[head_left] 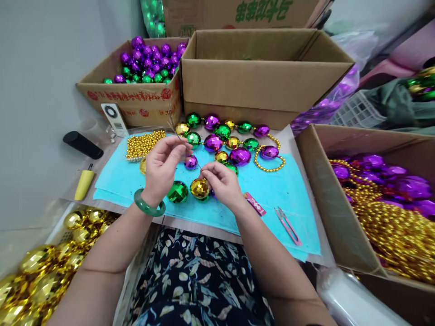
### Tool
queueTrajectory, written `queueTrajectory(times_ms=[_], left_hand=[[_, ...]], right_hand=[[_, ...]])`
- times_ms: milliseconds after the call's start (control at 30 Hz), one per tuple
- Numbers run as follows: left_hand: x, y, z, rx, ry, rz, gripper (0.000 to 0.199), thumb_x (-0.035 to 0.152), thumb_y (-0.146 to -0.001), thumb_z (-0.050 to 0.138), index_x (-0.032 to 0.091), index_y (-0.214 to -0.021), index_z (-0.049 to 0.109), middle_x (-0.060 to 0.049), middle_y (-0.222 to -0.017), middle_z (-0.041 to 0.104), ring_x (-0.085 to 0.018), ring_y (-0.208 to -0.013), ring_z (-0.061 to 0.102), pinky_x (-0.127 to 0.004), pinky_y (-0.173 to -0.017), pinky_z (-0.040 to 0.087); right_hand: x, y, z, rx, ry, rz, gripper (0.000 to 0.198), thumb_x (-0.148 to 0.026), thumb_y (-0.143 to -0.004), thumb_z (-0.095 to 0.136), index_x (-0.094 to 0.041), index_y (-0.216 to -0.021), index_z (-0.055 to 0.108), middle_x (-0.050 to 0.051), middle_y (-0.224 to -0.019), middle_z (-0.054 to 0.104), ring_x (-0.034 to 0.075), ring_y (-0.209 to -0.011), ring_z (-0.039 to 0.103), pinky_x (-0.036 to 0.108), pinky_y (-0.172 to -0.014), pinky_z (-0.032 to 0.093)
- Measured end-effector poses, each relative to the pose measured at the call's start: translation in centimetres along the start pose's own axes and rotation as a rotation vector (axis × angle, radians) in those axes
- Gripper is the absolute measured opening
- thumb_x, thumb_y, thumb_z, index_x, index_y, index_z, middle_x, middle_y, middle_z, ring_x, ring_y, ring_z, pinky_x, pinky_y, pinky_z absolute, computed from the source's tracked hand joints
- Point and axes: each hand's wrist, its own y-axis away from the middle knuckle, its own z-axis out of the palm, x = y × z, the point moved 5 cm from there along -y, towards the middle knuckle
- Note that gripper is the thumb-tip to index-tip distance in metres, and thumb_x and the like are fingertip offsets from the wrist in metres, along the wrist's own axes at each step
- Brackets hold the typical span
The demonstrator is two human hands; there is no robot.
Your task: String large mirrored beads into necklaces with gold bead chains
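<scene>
Cloth (217, 222) of bright turquoise lies over the tabletop, and both bare hands are raised above it. The left hand (161, 167), with a green ring-shaped bangle (149, 206) at its wrist, has thumb and forefinger pressed together on a thin dark strand (199, 166). The right hand (224, 183) also pinches such a strand, thumb against forefinger, just above a shiny, faceted gold ball (200, 189); whether both hands grip one piece cannot be told. Left of the gold ball, a shiny, faceted green ball (177, 191) rests on the cloth, and a smaller glossy purple ball (190, 162) shows between the hands.

Beyond them lie rows of glossy purple, green and gold balls (213, 143), with a loop of small gold beads (270, 170) at their right end. A flat block of small round gold beads (146, 145) sits behind the left hand. Right of the right hand are a small pink patterned packet (254, 203) and a pink two-armed hand tool (297, 239). A brown cardboard box with red print (129, 104) at the back left holds purple and green balls.
</scene>
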Motion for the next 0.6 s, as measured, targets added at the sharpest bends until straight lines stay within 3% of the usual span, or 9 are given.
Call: queueTrajectory(times_ms=[67,167,267,433,600], left_hand=[[-0.5,1.3,-0.9,-0.015,-0.192,0.009,0.029,0.033,-0.085,0.058,0.022,-0.112,0.056,-0.006,-0.103,0.063,-0.018,-0.097,0.06,-0.033,-0.084,0.05],[-2.9,4.6,-1.7,-0.214,-0.667,0.008,0.045,0.037,-0.079,0.064,0.023,-0.121,0.054,-0.01,-0.12,0.056,-0.026,-0.115,0.05,-0.046,-0.101,0.038],[-6.5,8.0,-2.5,-0.373,-1.03,-0.021,0.055,0.039,-0.076,0.066,0.022,-0.127,0.051,-0.014,-0.131,0.047,-0.035,-0.124,0.039,-0.056,-0.104,0.032],[-10.0,8.9,-3.8,-0.362,-1.2,0.021,0.053,0.022,-0.083,0.054,0.017,-0.135,0.043,-0.018,-0.136,0.04,-0.035,-0.128,0.035,-0.053,-0.105,0.033],[-8.7,7.1,-3.3,-0.224,-1.116,0.133,0.061,0.027,-0.082,0.058,0.017,-0.139,0.036,-0.017,-0.135,0.043,-0.034,-0.127,0.035,-0.055,-0.105,0.031]], right_hand=[[-0.6,-0.7,-0.4,0.034,0.003,-0.023,0.013,-0.031,-0.081,0.056,-0.019,-0.08,0.057,-0.002,-0.062,0.061,0.007,-0.047,0.047,0.019,-0.044,0.035],[-1.4,-1.9,-1.1,0.098,-0.046,-0.022,0.015,-0.034,-0.082,0.056,-0.019,-0.084,0.054,-0.005,-0.057,0.056,0.005,-0.041,0.043,0.018,-0.041,0.032],[-2.6,-2.7,-1.3,0.125,-0.102,-0.034,0.013,-0.033,-0.082,0.055,-0.02,-0.085,0.051,-0.007,-0.056,0.052,0.005,-0.043,0.043,0.018,-0.042,0.034],[-5.4,-3.2,-1.1,0.142,-0.144,-0.105,0.009,-0.029,-0.085,0.052,-0.021,-0.084,0.05,-0.007,-0.055,0.047,0.005,-0.044,0.041,0.017,-0.042,0.033],[-5.8,-1.9,0.2,0.127,-0.18,-0.115,0.011,-0.032,-0.085,0.052,-0.021,-0.086,0.05,-0.008,-0.053,0.044,0.006,-0.043,0.039,0.019,-0.042,0.032]])
